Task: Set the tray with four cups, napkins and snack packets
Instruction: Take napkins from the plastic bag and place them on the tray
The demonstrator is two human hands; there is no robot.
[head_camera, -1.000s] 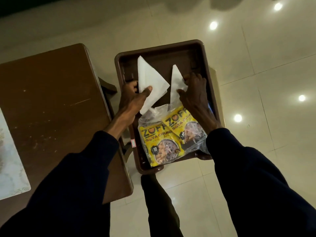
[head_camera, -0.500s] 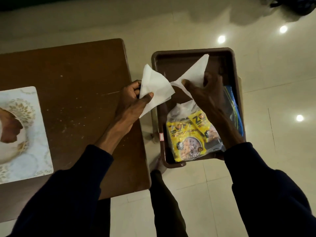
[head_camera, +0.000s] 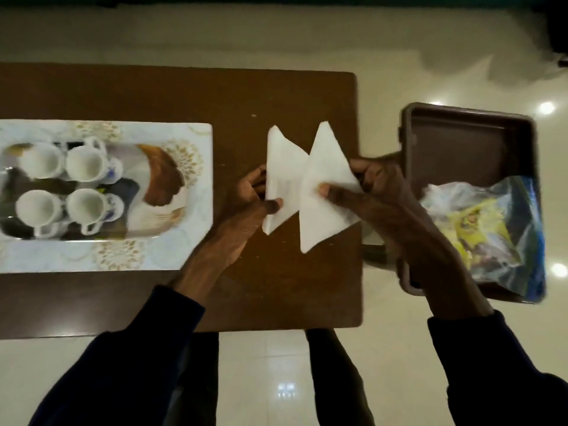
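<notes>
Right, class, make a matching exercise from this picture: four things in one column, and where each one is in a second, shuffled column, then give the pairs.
Things
1. four white china cups
2. smaller folded white paper napkin
3. larger folded white paper napkin
4. yellow snack packets in a clear plastic bag

Places
A. in the brown plastic bin
B. held in the left hand
C. on the patterned white tray
D. held in the right hand

Pairs: 1-C, 2-B, 3-D, 4-A
</notes>
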